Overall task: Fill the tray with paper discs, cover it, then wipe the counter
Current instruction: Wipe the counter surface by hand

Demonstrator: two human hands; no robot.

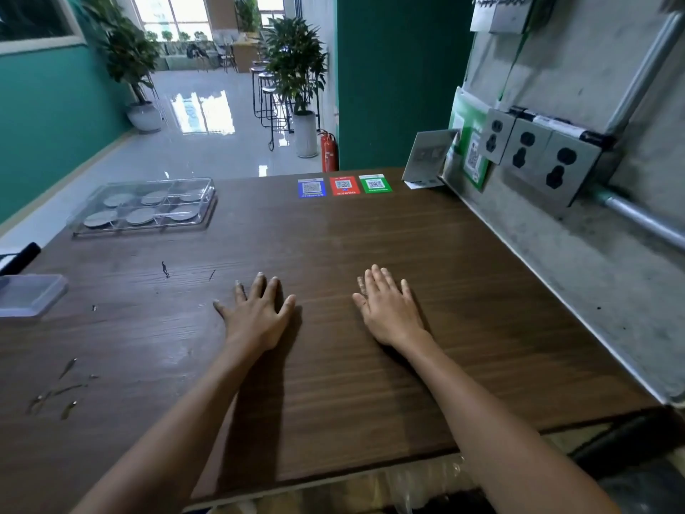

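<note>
- Clear six-compartment tray (pixel 142 207) sits far-left on the wooden counter (pixel 370 254), well apart from both hands. Each compartment holds a grey paper disc (pixel 140 215); clear lid looks seated on top.
- Judgement: fill and cover look done, wipe is what's left. No cloth visible in frame, so it needs fetching first.
- Smears and wet streaks (pixel 55 391) sit on the near-left counter, small dark specks (pixel 165 269) mid-left. Start the wipe there.
- Wipe well: overlapping strokes along the grain, work away from the tray so it isn't nudged off the edge; lift or go around the lidded plastic box (pixel 29 294) at the left edge.
- Watch the three QR code stickers (pixel 344 186) at the far edge, a hard wipe could peel the corners.
- Left hand (pixel 257 313): flat on the counter, palm down, fingers spread, holding nothing.
- Right hand (pixel 389 307): flat, palm down, fingers straight and closer together, holding nothing.
- Both forearms extended forward, roughly parallel, hands near each other at counter centre.
</note>
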